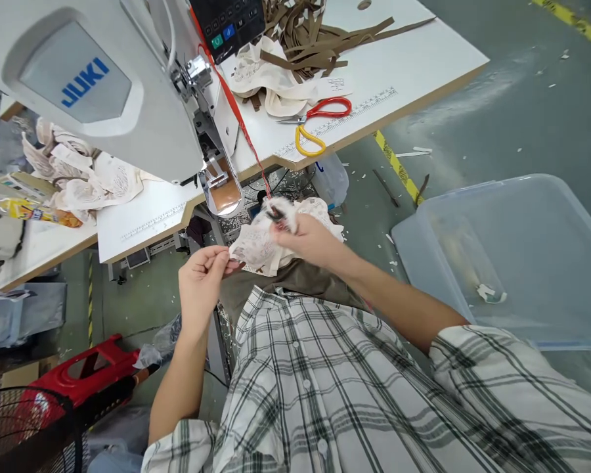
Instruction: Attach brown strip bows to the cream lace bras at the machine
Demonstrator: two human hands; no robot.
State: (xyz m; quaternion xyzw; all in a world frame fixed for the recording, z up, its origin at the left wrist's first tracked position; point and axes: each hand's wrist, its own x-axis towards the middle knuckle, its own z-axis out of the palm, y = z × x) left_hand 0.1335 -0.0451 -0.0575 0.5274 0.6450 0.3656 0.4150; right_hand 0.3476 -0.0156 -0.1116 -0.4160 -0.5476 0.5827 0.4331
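Just below the table (423, 72) edge, in front of the machine (88, 85), the cloth (256, 246) is held up between both hands. The left hand (201, 276) pinches its near corner, and the right hand (308, 240) is closed on what look like small snips (276, 213) at the cloth's top, where a red cord (241, 128) comes down. For a clean trim, I'd judge, the left should pull the cloth taut and the blades sit close to the stitching, clear of the fabric itself.
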